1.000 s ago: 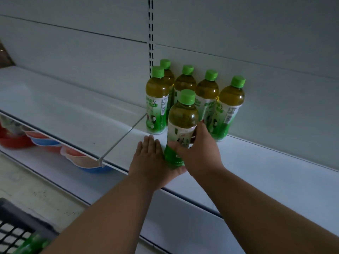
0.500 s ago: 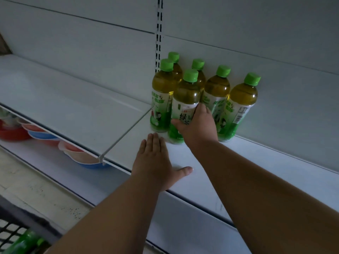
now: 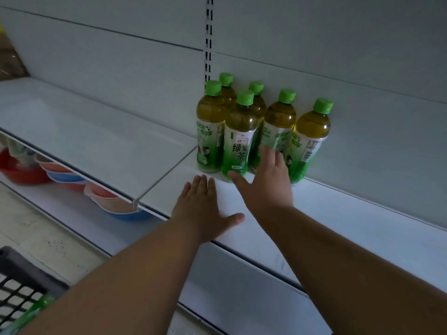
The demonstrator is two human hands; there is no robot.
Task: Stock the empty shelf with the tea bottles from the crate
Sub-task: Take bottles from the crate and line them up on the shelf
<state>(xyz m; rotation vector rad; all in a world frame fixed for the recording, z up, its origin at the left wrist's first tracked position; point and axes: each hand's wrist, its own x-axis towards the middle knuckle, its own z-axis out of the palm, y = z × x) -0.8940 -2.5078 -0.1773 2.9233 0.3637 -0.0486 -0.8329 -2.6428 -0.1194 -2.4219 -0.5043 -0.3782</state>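
Observation:
Several green-capped tea bottles stand in a cluster at the back of the white shelf [image 3: 338, 221]. The front one, a tea bottle [image 3: 238, 139] with a green and white label, stands free just ahead of the others. My right hand [image 3: 266, 182] hovers open right in front of it, fingers spread, holding nothing. My left hand [image 3: 203, 209] lies flat, palm down, on the shelf near its front edge. A black crate [image 3: 17, 284] sits at the bottom left, with a bottle [image 3: 31, 313] partly showing in it.
A thin divider rail [image 3: 167, 175] splits the shelf left of the bottles. On the lower shelf lie red, blue and beige plastic basins [image 3: 65, 177]. A slotted upright [image 3: 209, 37] runs up the back panel. The shelf stretches bare to the left and right.
My right hand pushed the front bottle back against the cluster, then let go and opened. My left hand stayed flat on the shelf.

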